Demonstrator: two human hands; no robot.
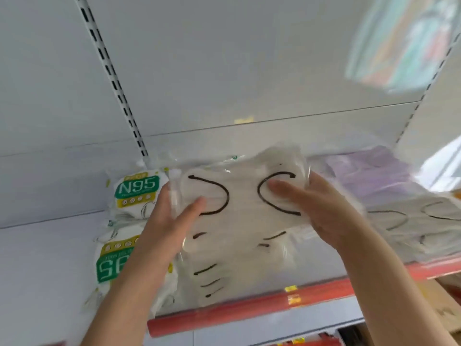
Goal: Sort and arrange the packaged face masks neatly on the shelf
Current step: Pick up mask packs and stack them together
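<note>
A clear pack of white face masks with black ear loops point(243, 196) is held at the centre of the view, above a stack of like packs point(224, 265) lying on the shelf point(249, 312). The pack is grasped at its 9 o'clock edge by the left hand point(172, 216), with the thumb laid across the front film and the other fingers hidden behind. At its 3 o'clock edge it is gripped by the right hand point(316, 208), whose thumb is pressed on the front near the right ear loop; the rest of that hand's fingers appear to be wrapped round the back, though blur makes this uncertain.

At 9 o'clock from the held pack, two N95 mask packs point(136, 193) with green and yellow labels are seen, the lower one turned upside down. At 2 o'clock, pale purple mask packs point(369, 176) are stacked, and at 3 o'clock further white packs with dark loops point(424, 221) are piled near the shelf's front edge. The shelf edge is faced with a red strip carrying a small yellow tag point(290, 288). A slotted upright point(112, 71) is fixed to the white back panel at 11 o'clock.
</note>
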